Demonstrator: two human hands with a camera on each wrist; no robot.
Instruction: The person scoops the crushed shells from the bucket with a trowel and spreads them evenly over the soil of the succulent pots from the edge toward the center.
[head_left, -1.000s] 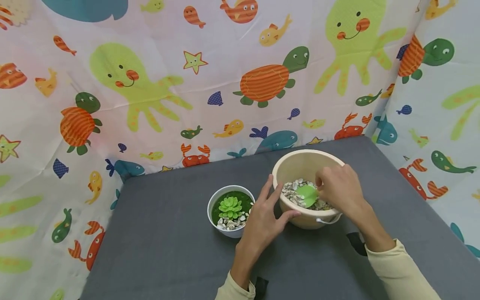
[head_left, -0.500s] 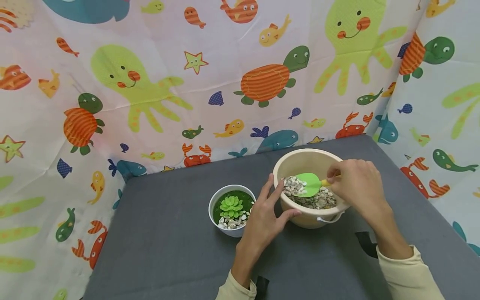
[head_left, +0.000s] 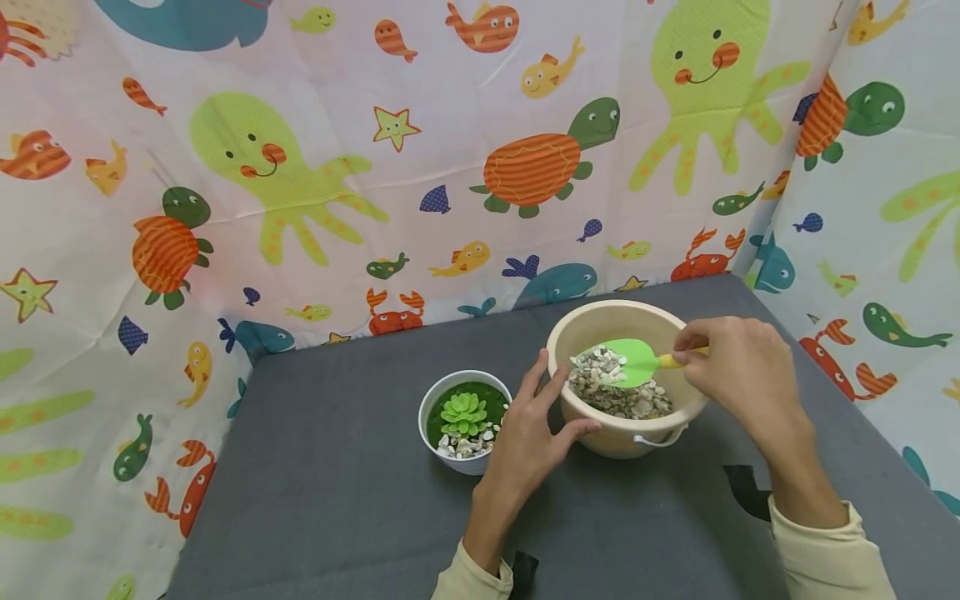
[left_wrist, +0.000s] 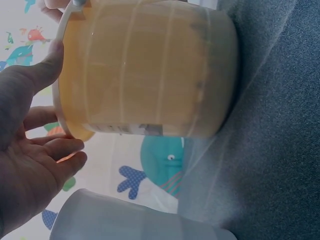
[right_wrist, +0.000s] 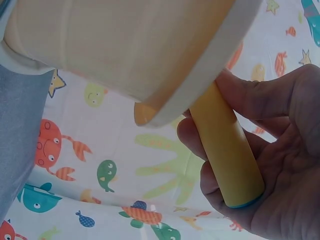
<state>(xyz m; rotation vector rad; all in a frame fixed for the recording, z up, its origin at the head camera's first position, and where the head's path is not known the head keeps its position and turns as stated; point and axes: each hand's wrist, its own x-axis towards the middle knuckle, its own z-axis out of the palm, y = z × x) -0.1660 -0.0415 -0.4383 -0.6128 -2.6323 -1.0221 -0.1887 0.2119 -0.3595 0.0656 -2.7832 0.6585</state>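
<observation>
A cream bucket [head_left: 615,437] stands at the right of the table, partly filled with small shells or pebbles [head_left: 633,402]. My left hand [head_left: 519,446] holds its near-left rim, thumb at the front and fingers spread along the side. My right hand [head_left: 738,371] grips the yellow handle [right_wrist: 227,145] of a toy shovel. Its green blade [head_left: 635,362] lies over the bucket's opening, tilted, with a heap of pale shells or pebbles [head_left: 600,364] on it. Left of the bucket, a white pot [head_left: 457,467] holds a green succulent [head_left: 463,414] and some pale stones; my left hand partly covers its right side.
A grey cloth [head_left: 337,467] covers the table. Behind and at both sides hangs a white curtain [head_left: 442,167] printed with sea animals. The bucket's white handle [head_left: 660,437] hangs at its front.
The shovel has come up out of the shells or pebbles with a load on its blade. My right hand has drawn back to the right; my left hand stays at the rim.
</observation>
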